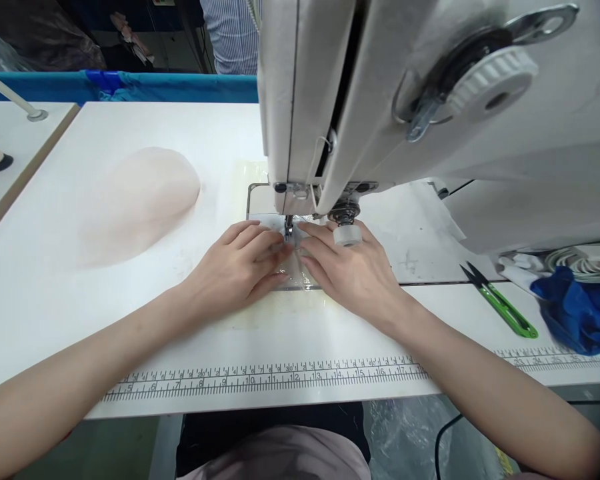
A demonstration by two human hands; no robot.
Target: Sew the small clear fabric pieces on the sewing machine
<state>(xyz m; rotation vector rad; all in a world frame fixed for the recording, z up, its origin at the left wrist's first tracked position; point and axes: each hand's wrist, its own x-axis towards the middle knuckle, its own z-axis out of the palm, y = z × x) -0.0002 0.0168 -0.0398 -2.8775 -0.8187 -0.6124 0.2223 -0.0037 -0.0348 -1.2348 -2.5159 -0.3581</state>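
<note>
My left hand (240,267) rests on the machine bed just left of the presser foot (289,230). Its fingers are bent and bunched near the needle; what they hold, if anything, is hidden. On the other side, my right hand (353,270) lies with its fingers stretched out and slightly apart, fingertips close to the foot. Between the hands is a thin, see-through piece (296,272) on the plate; its edges are hard to make out. The sewing machine (325,100) rises above both hands, and its white knob (347,235) partly covers my right hand.
A pale, sheer rounded piece (150,193) lies on the white table (220,340) at left. Green thread snips (505,307) and a blue cloth (580,313) are at right. A printed ruler (260,380) runs along the front edge. Behind a blue rail (180,88) is a person in stripes (233,37).
</note>
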